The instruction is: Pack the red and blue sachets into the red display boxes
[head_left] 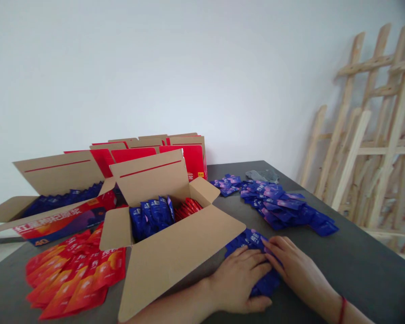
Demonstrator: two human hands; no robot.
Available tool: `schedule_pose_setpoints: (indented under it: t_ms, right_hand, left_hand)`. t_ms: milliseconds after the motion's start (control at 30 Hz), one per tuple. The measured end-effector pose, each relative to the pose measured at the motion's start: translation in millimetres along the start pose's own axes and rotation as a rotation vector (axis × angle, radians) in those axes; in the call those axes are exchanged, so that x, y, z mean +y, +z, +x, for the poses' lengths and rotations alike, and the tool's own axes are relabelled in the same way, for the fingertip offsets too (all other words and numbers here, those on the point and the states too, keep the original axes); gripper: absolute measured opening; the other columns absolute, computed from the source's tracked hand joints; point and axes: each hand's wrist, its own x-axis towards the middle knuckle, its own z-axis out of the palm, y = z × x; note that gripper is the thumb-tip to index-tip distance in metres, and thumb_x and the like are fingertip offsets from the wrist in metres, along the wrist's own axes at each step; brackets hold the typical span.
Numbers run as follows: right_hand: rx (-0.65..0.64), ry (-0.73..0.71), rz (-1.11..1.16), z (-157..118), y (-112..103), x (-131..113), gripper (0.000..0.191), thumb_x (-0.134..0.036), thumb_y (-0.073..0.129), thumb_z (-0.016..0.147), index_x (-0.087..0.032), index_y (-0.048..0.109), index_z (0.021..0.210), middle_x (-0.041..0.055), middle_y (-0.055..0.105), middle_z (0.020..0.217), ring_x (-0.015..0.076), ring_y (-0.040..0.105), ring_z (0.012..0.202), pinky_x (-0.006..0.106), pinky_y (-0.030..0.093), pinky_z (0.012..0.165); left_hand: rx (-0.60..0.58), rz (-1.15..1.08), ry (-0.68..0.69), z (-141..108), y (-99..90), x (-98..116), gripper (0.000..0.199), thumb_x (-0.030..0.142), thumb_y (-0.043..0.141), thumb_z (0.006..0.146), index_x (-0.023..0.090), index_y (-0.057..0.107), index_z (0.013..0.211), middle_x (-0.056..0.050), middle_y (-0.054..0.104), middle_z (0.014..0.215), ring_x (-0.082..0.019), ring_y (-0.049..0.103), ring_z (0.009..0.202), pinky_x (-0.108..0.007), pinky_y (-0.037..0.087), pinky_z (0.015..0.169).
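A small pile of blue sachets [270, 284] lies on the table in front of me, partly covered by my hands. My left hand [241, 279] curls over its near left side, thumb and fingers around the sachets. From the right, my right hand [295, 263] grips the pile's edge, its fingertips close to those of my left hand. Just left of them stands an open cardboard box [175, 261], with blue sachets [151, 217] upright on its left side and red sachets [188, 209] on its right side.
More blue sachets [276, 202] spread over the dark table [357, 270] toward the back right, beside crumpled clear plastic [262, 175]. Red sachets [77, 274] lie fanned at the left. Another open box [64, 216] and red boxes [185, 157] stand behind. Wooden easels [388, 135] lean at the right.
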Motion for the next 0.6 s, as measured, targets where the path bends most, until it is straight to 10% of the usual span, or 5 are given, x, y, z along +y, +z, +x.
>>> schedule_pose_setpoints:
  t_ms: [300, 600]
  right_hand:
    - [0.053, 0.089, 0.036, -22.6, 17.2, -6.6, 0.056, -0.051, 0.044, 0.093, -0.011, 0.051, 0.132, 0.0144, 0.054, 0.131, 0.0294, 0.046, 0.124, 0.047, 0.045, 0.102]
    - [0.159, 0.152, -0.028, -26.0, 43.1, -30.3, 0.068, -0.051, 0.04, 0.093, 0.001, 0.043, 0.136, 0.0238, 0.05, 0.136, 0.0346, 0.049, 0.124, 0.05, 0.047, 0.099]
  left_hand:
    - [0.513, -1.085, -0.936, -49.1, -38.7, 1.9, 0.04, 0.046, 0.063, 0.078, 0.021, 0.061, 0.109, -0.01, 0.055, 0.131, -0.03, 0.042, 0.129, -0.044, 0.037, 0.105]
    - [0.507, -1.362, -1.034, -4.9, -23.7, 4.4, 0.023, 0.02, 0.06, 0.067, 0.018, 0.053, 0.089, -0.003, 0.062, 0.089, -0.02, 0.058, 0.092, -0.037, 0.051, 0.076]
